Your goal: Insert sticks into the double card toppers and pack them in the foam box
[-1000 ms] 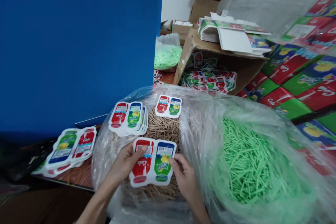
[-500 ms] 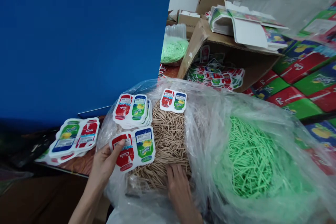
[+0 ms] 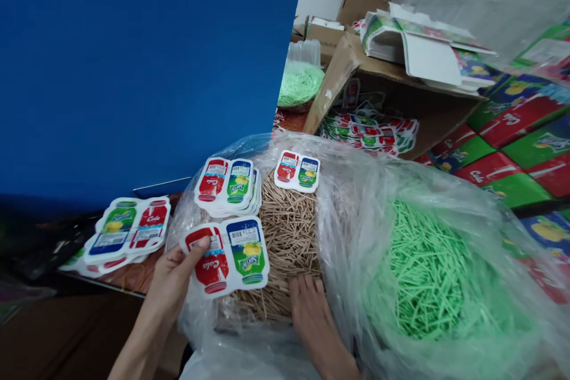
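My left hand [image 3: 171, 276] is closed on a flat printed card [image 3: 229, 255] shaped like two cans, one red Cola and one green Sprite. It holds the card over a clear bag of tan sticks [image 3: 285, 237]. My right hand [image 3: 307, 306] reaches into those tan sticks, fingers curled down among them; what they grip is hidden. A stack of the same cards [image 3: 229, 187] and a single card [image 3: 297, 170] lie on the far side of the bag.
A second clear bag holds green sticks [image 3: 427, 267] at the right. More cards [image 3: 127, 231] are piled on the table at the left. A blue panel [image 3: 142, 65] fills the upper left. Cardboard boxes [image 3: 383, 86] and printed cartons [image 3: 516, 142] stand behind.
My right hand let go of the card and dropped into the tan sticks. My left hand carried the card a little to the left.
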Available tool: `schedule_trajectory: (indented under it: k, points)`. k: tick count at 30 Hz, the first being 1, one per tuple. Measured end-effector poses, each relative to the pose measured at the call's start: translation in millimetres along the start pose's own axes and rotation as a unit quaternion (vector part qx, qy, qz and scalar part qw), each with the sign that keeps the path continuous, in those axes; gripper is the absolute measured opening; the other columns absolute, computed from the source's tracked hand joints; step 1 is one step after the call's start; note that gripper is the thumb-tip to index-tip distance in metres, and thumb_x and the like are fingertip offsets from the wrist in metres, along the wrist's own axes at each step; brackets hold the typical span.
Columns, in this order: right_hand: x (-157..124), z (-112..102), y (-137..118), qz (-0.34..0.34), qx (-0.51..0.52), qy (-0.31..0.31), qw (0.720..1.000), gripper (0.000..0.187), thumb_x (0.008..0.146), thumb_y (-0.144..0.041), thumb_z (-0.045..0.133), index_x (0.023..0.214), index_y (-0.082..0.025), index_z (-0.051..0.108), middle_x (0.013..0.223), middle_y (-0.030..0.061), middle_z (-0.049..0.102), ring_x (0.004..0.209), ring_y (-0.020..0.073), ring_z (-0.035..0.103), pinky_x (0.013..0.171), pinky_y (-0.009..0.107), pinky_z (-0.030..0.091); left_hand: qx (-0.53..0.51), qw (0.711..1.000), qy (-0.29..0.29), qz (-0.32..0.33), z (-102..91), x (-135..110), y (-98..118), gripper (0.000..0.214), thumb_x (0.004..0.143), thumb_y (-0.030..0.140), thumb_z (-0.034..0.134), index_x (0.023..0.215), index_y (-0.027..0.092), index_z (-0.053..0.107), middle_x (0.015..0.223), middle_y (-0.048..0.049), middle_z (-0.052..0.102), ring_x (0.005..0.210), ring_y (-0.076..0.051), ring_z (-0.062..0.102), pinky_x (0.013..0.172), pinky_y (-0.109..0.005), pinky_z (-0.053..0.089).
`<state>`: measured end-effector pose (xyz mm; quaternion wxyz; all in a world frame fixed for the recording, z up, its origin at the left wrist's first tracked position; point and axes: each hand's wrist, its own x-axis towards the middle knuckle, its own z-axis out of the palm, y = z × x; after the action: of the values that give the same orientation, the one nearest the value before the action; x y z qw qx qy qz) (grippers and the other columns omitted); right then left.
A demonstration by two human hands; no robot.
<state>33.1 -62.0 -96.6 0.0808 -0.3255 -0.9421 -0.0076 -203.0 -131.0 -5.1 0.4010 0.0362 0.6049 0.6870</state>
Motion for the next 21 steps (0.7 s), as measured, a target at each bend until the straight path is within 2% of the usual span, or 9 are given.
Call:
schedule_trajectory:
  k: [3,6,9,11,12,14,15,17,21]
  points:
    - [7,-20,9,0.015,0.038,-0.015,0.999,0.039,0.069,0.007,0.036,0.089,-0.019,0.058,0.081,0.0091,0.065,0.081,0.0265,0.061,0.077,0.043,0.046,-0.033,0.998,-0.041,-0.038,0.8,0,1,0.026,0.052,0.033,0.084,0.069,0.017,0.072,0.06,-0.0016,0.074,0.056,-0.023,0.069,0.056,-0.032,0.057]
    - [14,-30,18,0.058,0.141,-0.032,0.988,0.032,0.077,0.001,0.032,0.085,-0.019,0.055,0.081,0.0092,0.065,0.08,0.0258,0.061,0.073,0.039,0.046,-0.004,0.986,-0.135,-0.094,-4.4,-1,-4,0.022,0.057,0.035,0.082,0.063,0.016,0.072,0.057,-0.0037,0.073,0.055,-0.023,0.069,0.057,-0.03,0.055]
    - [23,-33,24,0.116,0.31,-0.069,0.941,0.026,0.091,-0.017,0.026,0.086,-0.019,0.052,0.081,0.0099,0.065,0.078,0.0238,0.063,0.068,0.034,0.048,0.087,0.956,-0.265,-0.095,-6.1,-3,-11,0.025,0.071,0.04,0.071,0.068,0.016,0.072,0.061,-0.0065,0.074,0.056,-0.021,0.069,0.056,-0.029,0.054]
    - [29,-34,26,0.141,0.393,-0.09,0.904,0.027,0.093,-0.026,0.024,0.09,-0.019,0.05,0.081,0.008,0.066,0.075,0.0209,0.064,0.066,0.03,0.048,0.194,0.918,-0.345,-0.022,0.1,-5,-12,0.022,0.081,0.036,0.061,0.078,0.017,0.072,0.09,-0.0112,0.076,0.078,-0.025,0.071,0.066,-0.03,0.054]
    - [32,-34,26,0.144,0.425,-0.099,0.888,0.027,0.093,-0.027,0.025,0.091,-0.02,0.05,0.08,0.0068,0.066,0.074,0.0196,0.064,0.065,0.029,0.048,0.252,0.89,-0.379,0.037,5.7,-6,-12,0.019,0.084,0.031,0.057,0.082,0.017,0.071,0.111,-0.0132,0.07,0.098,-0.028,0.066,0.076,-0.033,0.052]
    - [36,-35,26,0.138,0.482,-0.114,0.858,0.027,0.092,-0.03,0.028,0.092,-0.02,0.053,0.078,0.0049,0.066,0.07,0.0185,0.063,0.063,0.028,0.048,0.35,0.818,-0.428,0.159,20.5,-8,-13,0.017,0.085,0.019,0.052,0.087,0.017,0.069,0.144,-0.0124,0.042,0.129,-0.029,0.041,0.097,-0.038,0.041]
    - [37,-35,26,0.133,0.511,-0.121,0.84,0.026,0.092,-0.031,0.031,0.093,-0.02,0.055,0.078,0.0048,0.066,0.07,0.0189,0.062,0.065,0.029,0.048,0.383,0.783,-0.444,0.205,29.1,-9,-14,0.018,0.084,0.014,0.05,0.087,0.016,0.068,0.151,-0.0111,0.029,0.136,-0.028,0.029,0.103,-0.038,0.034]
    - [40,-37,26,0.117,0.551,-0.132,0.816,0.025,0.089,-0.033,0.039,0.096,-0.02,0.059,0.081,0.005,0.068,0.075,0.0207,0.062,0.07,0.032,0.048,0.425,0.729,-0.475,0.248,46.1,-11,-19,0.023,0.081,0.005,0.048,0.091,0.015,0.066,0.154,-0.0113,0.019,0.139,-0.025,0.02,0.108,-0.037,0.027]
    - [43,-43,27,0.089,0.621,-0.133,0.767,0.038,0.071,-0.033,0.067,0.106,-0.021,0.064,0.103,0.0064,0.069,0.1,0.0275,0.059,0.091,0.038,0.041,0.461,0.664,-0.526,0.263,68.4,-10,-35,0.028,0.077,0.002,0.048,0.094,0.015,0.066,0.149,-0.0135,0.032,0.137,-0.021,0.028,0.11,-0.035,0.024]
